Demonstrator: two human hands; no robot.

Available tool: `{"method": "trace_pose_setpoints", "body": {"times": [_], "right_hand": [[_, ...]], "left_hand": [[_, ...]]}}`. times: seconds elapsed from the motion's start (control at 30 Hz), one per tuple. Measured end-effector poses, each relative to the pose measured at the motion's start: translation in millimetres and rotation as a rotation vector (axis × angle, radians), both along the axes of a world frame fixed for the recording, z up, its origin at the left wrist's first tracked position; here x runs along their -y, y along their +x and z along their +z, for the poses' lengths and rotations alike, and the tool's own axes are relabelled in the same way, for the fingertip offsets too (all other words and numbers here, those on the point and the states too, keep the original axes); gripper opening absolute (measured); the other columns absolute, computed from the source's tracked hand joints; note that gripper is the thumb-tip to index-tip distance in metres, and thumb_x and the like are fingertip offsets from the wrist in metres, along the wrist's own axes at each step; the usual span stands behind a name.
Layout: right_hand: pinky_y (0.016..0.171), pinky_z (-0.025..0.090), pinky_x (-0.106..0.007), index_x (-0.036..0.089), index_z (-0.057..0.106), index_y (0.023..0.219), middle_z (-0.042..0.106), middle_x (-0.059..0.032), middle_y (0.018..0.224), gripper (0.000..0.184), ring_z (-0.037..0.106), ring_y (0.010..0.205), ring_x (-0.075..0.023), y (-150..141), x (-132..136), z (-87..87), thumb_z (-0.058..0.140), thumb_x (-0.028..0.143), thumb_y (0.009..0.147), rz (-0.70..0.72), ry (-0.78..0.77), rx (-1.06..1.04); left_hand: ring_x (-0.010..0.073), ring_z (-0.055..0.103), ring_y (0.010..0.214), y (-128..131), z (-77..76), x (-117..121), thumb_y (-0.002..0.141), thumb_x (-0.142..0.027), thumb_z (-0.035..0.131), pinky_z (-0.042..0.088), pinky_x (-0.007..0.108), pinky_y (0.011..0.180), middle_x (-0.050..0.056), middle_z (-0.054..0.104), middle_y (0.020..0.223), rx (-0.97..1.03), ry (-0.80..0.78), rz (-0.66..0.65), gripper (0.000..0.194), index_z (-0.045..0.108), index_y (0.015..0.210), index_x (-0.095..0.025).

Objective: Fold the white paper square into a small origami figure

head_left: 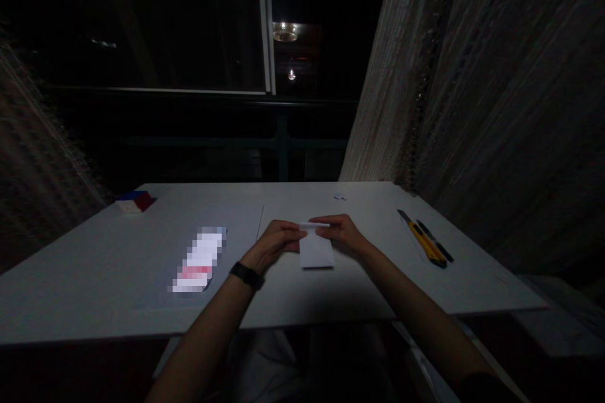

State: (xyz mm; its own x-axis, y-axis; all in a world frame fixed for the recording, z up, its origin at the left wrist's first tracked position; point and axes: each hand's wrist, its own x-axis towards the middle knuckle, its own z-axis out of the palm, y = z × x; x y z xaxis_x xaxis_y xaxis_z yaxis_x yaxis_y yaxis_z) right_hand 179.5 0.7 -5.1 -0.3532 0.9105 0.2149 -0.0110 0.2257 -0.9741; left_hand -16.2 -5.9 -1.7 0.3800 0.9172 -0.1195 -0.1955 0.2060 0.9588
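A small folded piece of white paper [316,252] is held between my two hands, above the front middle of the white table. My left hand [278,239] pinches its upper left corner, thumb on the near face and fingers behind. On the other side, my right hand [343,232] grips the upper right corner in much the same way. The paper's top edge shows a narrow fold between the thumbs. A dark watch [246,275] is on my left wrist.
Left of my hands, a lit phone with a blurred screen [198,259] lies on a larger sheet [246,233]. A yellow utility knife [428,242] and a black pen [435,240] lie right. Paper scraps [339,197] and a coloured cube [135,201] sit farther back on the table [368,201].
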Motion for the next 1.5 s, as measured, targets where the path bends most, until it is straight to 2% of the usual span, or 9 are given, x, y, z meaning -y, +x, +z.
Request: {"method": "trace_pose_setpoints", "body": {"times": [0.27, 0.4, 0.67, 0.8, 0.9, 1.0, 1.2, 1.33, 1.5], "right_hand": [[0.063, 0.043, -0.029, 0.014, 0.070, 0.093, 0.070, -0.0076, 0.082, 0.040, 0.060, 0.068, -0.0172, 2.4, -2.8, -2.1, 0.073, 0.033, 0.059, -0.020, 0.055, 0.046], [0.061, 0.043, -0.028, 0.014, 0.069, 0.095, 0.069, -0.0072, 0.081, 0.041, 0.059, 0.066, -0.0161, 2.5, -2.7, -2.3, 0.073, 0.034, 0.059, -0.016, 0.036, 0.042], [0.058, 0.043, -0.026, 0.012, 0.065, 0.103, 0.066, -0.0050, 0.074, 0.043, 0.057, 0.062, -0.0141, -1.1, -1.3, -3.1, 0.068, 0.035, 0.067, -0.029, 0.156, 0.231], [0.073, 0.046, -0.030, 0.016, 0.064, 0.106, 0.068, -0.0069, 0.095, 0.039, 0.060, 0.081, -0.0180, -5.7, 4.3, -0.8, 0.064, 0.029, 0.069, -0.044, 0.296, 0.387], [0.081, 0.046, -0.033, 0.021, 0.060, 0.112, 0.065, -0.0056, 0.107, 0.040, 0.060, 0.090, -0.0187, -8.4, 8.0, 0.3, 0.059, 0.025, 0.073, -0.035, 0.387, 0.440], [0.078, 0.047, -0.032, 0.022, 0.063, 0.109, 0.067, -0.0046, 0.103, 0.035, 0.062, 0.085, -0.0180, -9.6, 8.8, -0.9, 0.057, 0.023, 0.075, -0.056, 0.428, 0.509], [0.080, 0.046, -0.032, 0.023, 0.057, 0.117, 0.070, -0.0046, 0.093, 0.039, 0.064, 0.080, -0.0179, -10.3, 8.8, -2.3, 0.054, 0.026, 0.078, -0.244, 0.471, 0.685], [0.084, 0.045, -0.033, 0.020, 0.057, 0.116, 0.067, -0.0066, 0.105, 0.035, 0.063, 0.092, -0.0200, -9.9, 7.9, -3.8, 0.049, 0.028, 0.082, -0.223, 0.502, 0.720], [0.087, 0.045, -0.032, 0.022, 0.057, 0.117, 0.064, -0.0050, 0.111, 0.035, 0.061, 0.098, -0.0199, -9.9, 6.4, -7.9, 0.047, 0.027, 0.083, -0.196, 0.566, 0.719]], "left_hand": [[0.0168, 0.065, 0.067, -0.6, 0.6, -0.2, 0.058, -0.007, 0.072, 0.054, 0.027, 0.065, 0.010, 0.067, 0.073, 0.058, -0.068, 0.045, 0.020, 0.065, 0.077, -0.007], [0.0169, 0.065, 0.067, -1.4, -1.3, -1.4, 0.060, -0.008, 0.070, 0.054, 0.027, 0.066, 0.010, 0.067, 0.073, 0.071, -0.061, 0.003, 0.018, 0.065, 0.078, -0.006], [0.0143, 0.061, 0.060, 3.8, -0.6, 2.1, 0.059, -0.015, 0.070, 0.050, 0.026, 0.062, 0.007, 0.064, 0.064, -0.105, 0.036, -0.081, 0.013, 0.065, 0.067, -0.006], [0.0092, 0.053, 0.052, 5.6, -1.4, 2.4, 0.058, -0.019, 0.071, 0.043, 0.022, 0.055, 0.001, 0.057, 0.054, -0.163, 0.082, -0.119, 0.014, 0.061, 0.058, -0.009], [0.0073, 0.048, 0.049, 5.2, -3.5, 0.5, 0.057, -0.020, 0.071, 0.036, 0.020, 0.049, -0.001, 0.055, 0.053, -0.240, 0.104, -0.058, 0.014, 0.064, 0.064, -0.009], [0.0068, 0.044, 0.046, 4.4, -7.6, -3.7, 0.056, -0.019, 0.070, 0.030, 0.020, 0.045, -0.001, 0.056, 0.052, -0.307, 0.128, 0.041, 0.022, 0.067, 0.075, -0.009], [0.0099, 0.053, 0.054, 5.5, -9.8, -5.8, 0.061, -0.021, 0.066, 0.037, 0.021, 0.050, 0.004, 0.064, 0.064, -0.193, 0.071, 0.035, 0.022, 0.069, 0.080, -0.008], [0.0077, 0.051, 0.049, 6.9, -3.5, -1.0, 0.064, -0.019, 0.065, 0.038, 0.019, 0.048, 0.003, 0.062, 0.058, -0.177, 0.037, 0.036, 0.016, 0.069, 0.075, -0.008], [0.0116, 0.059, 0.056, 7.0, 0.0, 0.4, 0.063, -0.020, 0.067, 0.046, 0.022, 0.055, 0.006, 0.066, 0.065, -0.144, -0.009, 0.031, 0.018, 0.068, 0.076, -0.007]]}}
